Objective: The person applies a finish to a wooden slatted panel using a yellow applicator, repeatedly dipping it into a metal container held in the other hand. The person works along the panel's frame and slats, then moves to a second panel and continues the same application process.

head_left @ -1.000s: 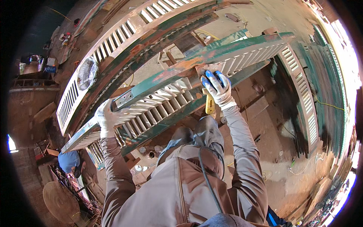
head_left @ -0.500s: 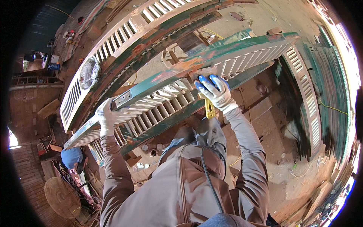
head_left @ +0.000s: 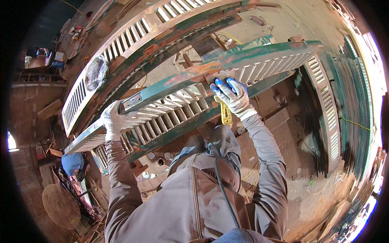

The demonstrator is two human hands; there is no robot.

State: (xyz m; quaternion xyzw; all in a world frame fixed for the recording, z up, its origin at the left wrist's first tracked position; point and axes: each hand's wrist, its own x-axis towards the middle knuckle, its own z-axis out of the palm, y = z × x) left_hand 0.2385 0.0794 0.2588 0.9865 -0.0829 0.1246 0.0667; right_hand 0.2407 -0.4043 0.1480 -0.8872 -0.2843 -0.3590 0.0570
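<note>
Fingers (head_left: 225, 84) of right hand (head_left: 233, 97) clenched on yellow-handled tool (head_left: 225, 114), pressed to louvered shutter (head_left: 178, 109) (propped at waist height). Left hand (head_left: 113, 120) grasps shutter frame. Risk: tool slips across slats, shutter shifts, slat snaps.

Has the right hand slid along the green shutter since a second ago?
Cannot tell: the right hand remains near the shutter's middle; the head camera itself shifted.

Grey long sleeves, brownish jacket, white gloves on left hand (head_left: 112, 120) and right hand (head_left: 232, 94) (blue-tipped).
</note>
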